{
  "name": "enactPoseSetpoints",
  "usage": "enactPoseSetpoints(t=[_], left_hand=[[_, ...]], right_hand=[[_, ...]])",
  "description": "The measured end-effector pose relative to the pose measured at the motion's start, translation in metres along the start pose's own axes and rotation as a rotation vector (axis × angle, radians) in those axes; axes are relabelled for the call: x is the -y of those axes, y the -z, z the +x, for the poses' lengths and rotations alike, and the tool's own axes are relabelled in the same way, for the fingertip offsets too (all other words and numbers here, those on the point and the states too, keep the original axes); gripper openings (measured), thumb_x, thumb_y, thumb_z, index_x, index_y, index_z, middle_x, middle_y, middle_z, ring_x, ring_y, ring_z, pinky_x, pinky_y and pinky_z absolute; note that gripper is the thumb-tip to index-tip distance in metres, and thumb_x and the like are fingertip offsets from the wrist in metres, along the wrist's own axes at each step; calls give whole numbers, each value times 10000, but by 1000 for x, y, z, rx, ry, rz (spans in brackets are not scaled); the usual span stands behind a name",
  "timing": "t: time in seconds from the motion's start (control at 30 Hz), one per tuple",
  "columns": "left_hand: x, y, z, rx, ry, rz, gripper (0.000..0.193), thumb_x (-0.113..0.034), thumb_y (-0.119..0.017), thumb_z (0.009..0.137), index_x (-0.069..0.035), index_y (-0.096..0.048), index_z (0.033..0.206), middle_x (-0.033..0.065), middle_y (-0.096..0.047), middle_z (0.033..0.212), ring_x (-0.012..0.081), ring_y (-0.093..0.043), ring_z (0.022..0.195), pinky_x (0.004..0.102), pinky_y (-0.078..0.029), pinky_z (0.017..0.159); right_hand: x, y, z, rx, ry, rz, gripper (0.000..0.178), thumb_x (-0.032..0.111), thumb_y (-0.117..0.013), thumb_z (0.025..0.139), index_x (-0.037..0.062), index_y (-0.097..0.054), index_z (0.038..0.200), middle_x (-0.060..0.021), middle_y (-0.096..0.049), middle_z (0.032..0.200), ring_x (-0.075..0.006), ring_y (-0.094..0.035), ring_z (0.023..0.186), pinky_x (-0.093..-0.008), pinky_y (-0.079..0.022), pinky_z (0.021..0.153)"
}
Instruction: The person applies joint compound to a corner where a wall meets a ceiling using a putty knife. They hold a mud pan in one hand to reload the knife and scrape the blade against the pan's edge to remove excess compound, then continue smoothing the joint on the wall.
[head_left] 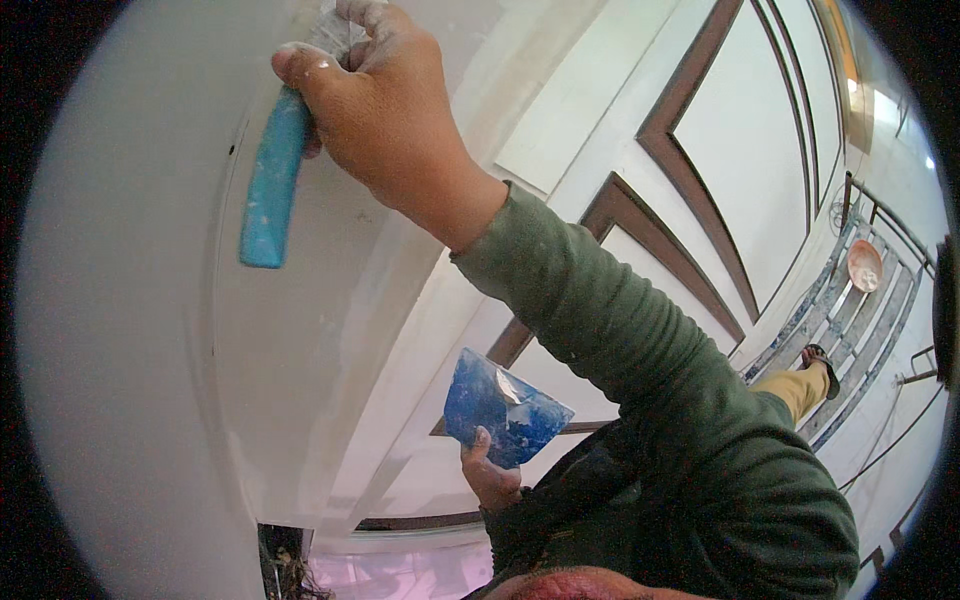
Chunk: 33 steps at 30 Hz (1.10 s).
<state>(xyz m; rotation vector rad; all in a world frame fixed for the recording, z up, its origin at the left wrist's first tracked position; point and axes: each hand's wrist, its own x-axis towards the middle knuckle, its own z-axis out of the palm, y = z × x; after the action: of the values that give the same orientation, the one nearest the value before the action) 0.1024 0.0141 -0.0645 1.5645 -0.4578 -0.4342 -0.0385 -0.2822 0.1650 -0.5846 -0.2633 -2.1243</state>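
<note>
My right hand (390, 110) is raised at the top, its thumb and fingers closed on a putty knife (270, 190). The knife's teal handle, spotted with white, points downward; part of its greyish blade shows among the whitened fingers. A smooth pale surface (330, 300) lies right behind the hand; whether the blade touches it I cannot tell. Lower down, near my body, my left hand (490, 478) grips a blue putty board (500, 425) by its edge, thumb on top. A small dab of white paste (508, 388) sits on the board's upper part.
White panels with brown trim (610, 205) run across the right. Beyond them is a slatted platform (850, 330) with a rail, an orange bowl (864, 266) holding white material, and a sandalled foot (820, 370). Wires fill a dark opening (283, 560) beside a pinkish area (400, 572).
</note>
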Motion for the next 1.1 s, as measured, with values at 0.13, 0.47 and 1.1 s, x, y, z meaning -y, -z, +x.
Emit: enactPoseSetpoints(t=[0.13,0.47,1.1], left_hand=[[5,6,0,-40,-70,-5,369,-279,-478,939,-2,-516,1179,135,-569,1067,289,-583,992,421,-488,877],[12,19,10,-11,-25,-108,412,-156,-579,885,-10,-479,1256,128,-583,1106,274,-598,953,406,-501,850],[4,3,2,8,-36,-172,412,-190,-562,901,-1,-473,1256,106,-567,1118,243,-579,1009,364,-481,877]], right_hand=[[37,-3,3,5,-178,157,218,98,-624,860,-88,-532,926,-118,-577,696,-193,-574,594,-328,-461,528],[26,-6,19,145,-97,55,215,129,-588,923,-56,-524,833,-86,-571,622,-149,-559,535,-289,-451,475],[12,-25,1,-67,-240,226,181,61,-637,856,-78,-525,828,-107,-575,617,-182,-611,496,-302,-500,398]])
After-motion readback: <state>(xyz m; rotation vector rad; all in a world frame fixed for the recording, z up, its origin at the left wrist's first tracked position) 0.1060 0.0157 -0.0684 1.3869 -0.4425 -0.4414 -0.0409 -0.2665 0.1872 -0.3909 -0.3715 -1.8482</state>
